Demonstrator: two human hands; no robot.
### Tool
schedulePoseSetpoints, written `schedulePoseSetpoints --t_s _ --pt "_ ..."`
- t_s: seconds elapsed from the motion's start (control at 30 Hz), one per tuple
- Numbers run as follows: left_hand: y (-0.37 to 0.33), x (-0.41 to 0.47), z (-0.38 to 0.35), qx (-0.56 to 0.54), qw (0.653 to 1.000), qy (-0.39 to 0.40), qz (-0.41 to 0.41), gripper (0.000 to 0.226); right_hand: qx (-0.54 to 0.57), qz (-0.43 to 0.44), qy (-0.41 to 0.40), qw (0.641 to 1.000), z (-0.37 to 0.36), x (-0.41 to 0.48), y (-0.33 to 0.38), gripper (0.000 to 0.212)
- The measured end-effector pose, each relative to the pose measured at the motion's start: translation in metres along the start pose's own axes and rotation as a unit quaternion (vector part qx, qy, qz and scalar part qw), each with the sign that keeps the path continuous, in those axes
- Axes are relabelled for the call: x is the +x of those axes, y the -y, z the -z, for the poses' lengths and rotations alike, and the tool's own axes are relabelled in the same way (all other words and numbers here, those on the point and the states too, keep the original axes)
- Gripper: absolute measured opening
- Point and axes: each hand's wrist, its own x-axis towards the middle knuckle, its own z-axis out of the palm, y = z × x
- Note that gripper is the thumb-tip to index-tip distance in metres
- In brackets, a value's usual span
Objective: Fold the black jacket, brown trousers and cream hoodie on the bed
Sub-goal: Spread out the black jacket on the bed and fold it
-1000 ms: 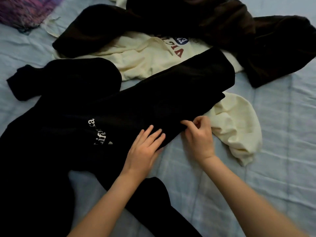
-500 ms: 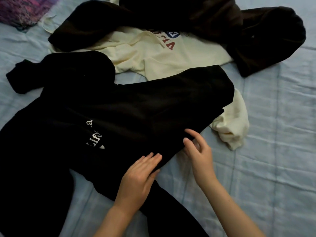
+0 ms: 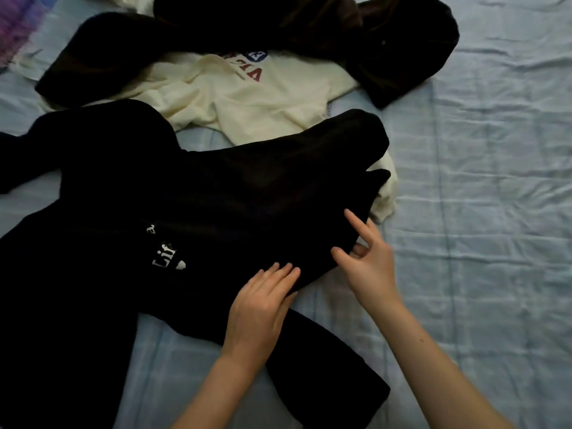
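Observation:
The black jacket (image 3: 192,212) with white lettering lies spread across the left and middle of the bed. My left hand (image 3: 263,301) rests flat on its lower edge, fingers together. My right hand (image 3: 368,261) pinches the same edge a little to the right, thumb on top, index finger raised. The cream hoodie (image 3: 247,97) with red letters lies behind, partly under the jacket, one sleeve end poking out by my right hand. The brown trousers (image 3: 356,35) are draped over the hoodie at the top.
The pale blue bed sheet (image 3: 483,212) is wrinkled and bare on the right side. A purple-pink cloth (image 3: 15,23) shows at the top left corner.
The jacket's right part has been drawn down over the cream sleeve, hiding most of it. Both hands slid down along the jacket's edge, and the right hand's grip shifted.

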Motion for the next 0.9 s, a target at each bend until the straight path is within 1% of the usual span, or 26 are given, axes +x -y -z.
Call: schedulePoseSetpoints --t_s 0.17,0.3,0.5,0.63,0.8,0.9 --pt "-0.044 -0.004 -0.025 -0.007 1.000 0.000 -0.010 0.039 -0.006 0.016 -0.011 1.000 0.046 -0.010 0.000 0.064" --pt "-0.092 -0.001 -0.055 -0.011 0.999 -0.012 -0.029 0.035 -0.011 0.023 -0.020 0.999 0.105 -0.019 -0.006 0.064" --pt "-0.194 0.006 -0.118 -0.012 0.998 -0.018 -0.064 0.036 -0.023 0.001 -0.074 0.997 0.229 -0.036 -0.031 0.065" --pt "-0.271 0.000 -0.172 -0.035 0.998 -0.023 -0.046 0.037 -0.034 -0.002 -0.080 0.996 0.318 -0.052 -0.051 0.066" --pt "-0.356 -0.006 -0.228 -0.028 0.998 0.005 -0.052 0.039 -0.029 0.004 -0.096 0.995 0.411 -0.063 -0.073 0.067" --pt "-0.398 -0.009 -0.256 -0.021 0.997 0.026 -0.066 0.038 -0.041 -0.020 -0.111 0.993 0.462 -0.075 -0.091 0.067"
